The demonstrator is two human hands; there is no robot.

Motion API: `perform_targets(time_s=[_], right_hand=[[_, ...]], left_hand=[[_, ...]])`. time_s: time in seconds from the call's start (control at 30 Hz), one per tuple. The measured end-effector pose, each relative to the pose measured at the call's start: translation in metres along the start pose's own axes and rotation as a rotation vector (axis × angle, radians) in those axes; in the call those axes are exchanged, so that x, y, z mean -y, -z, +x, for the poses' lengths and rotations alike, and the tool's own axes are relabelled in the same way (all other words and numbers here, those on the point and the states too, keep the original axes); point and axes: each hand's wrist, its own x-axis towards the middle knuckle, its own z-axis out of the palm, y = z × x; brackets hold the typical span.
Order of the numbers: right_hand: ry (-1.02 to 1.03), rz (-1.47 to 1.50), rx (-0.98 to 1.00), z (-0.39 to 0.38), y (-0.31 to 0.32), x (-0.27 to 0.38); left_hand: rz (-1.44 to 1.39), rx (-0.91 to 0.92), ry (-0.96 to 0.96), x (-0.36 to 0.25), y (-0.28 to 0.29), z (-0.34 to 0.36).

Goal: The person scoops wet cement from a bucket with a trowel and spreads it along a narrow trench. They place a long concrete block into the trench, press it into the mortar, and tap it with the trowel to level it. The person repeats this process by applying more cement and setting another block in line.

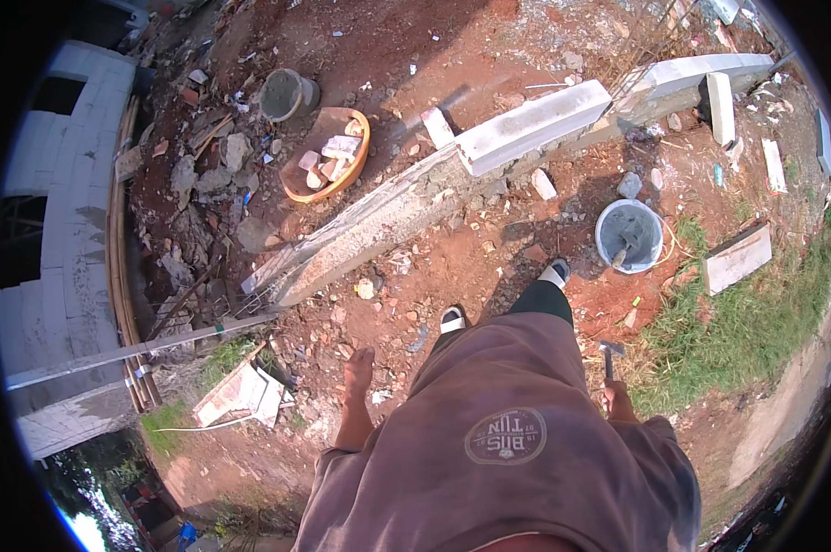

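Note:
My right hand (pixel 615 399), low on the right beside my shirt, is closed round the handle of a small hammer (pixel 611 350), its metal head pointing away from me. On the left, my left hand (pixel 358 370) hangs over the rubble-strewn soil with nothing in it, its fingers loosely apart. Ahead of my right foot stands a pale bucket (pixel 602 241) of grey wet mortar. A trowel (pixel 620 258) rests in it with its handle toward me. A low wall footing (pixel 379 225) runs diagonally ahead, topped by a light grey block (pixel 535 124).
Beyond the footing are an orange basin (pixel 364 152) holding broken brick pieces and another bucket (pixel 288 96). Loose blocks lie at the right, including a slab (pixel 739 259) on grass. Bamboo poles (pixel 118 248) lean by a block wall (pixel 66 230) at left.

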Motion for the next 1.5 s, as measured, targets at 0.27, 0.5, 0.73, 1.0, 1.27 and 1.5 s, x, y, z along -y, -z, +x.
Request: perform_targets(time_s=[0.27, 0.5, 0.73, 1.0, 1.27, 1.5], right_hand=[[0.152, 0.105, -0.017, -0.039, -0.051, -0.050], [0.244, -0.020, -0.005, -0.050, -0.061, -0.082], [0.293, -0.261, -0.015, -0.121, -0.068, -0.063], [0.555, -0.234, -0.050, -0.084, -0.049, -0.067], [0.366, 0.003, -0.203, -0.071, -0.056, -0.123], [0.337, 0.138, -0.364, -0.103, -0.051, -0.079]], left_hand=[[0.837, 0.101, -0.117, 0.267, 0.025, 0.014], [0.268, 0.027, -0.156, 0.227, 0.016, 0.016], [-0.297, -0.207, -0.191, 0.162, 0.013, 0.013], [0.729, 0.216, -0.433, 0.257, -0.055, 0.014], [0.378, 0.255, -0.207, 0.196, -0.026, 0.066], [0.053, 0.072, -0.143, 0.044, 0.048, 0.080]])
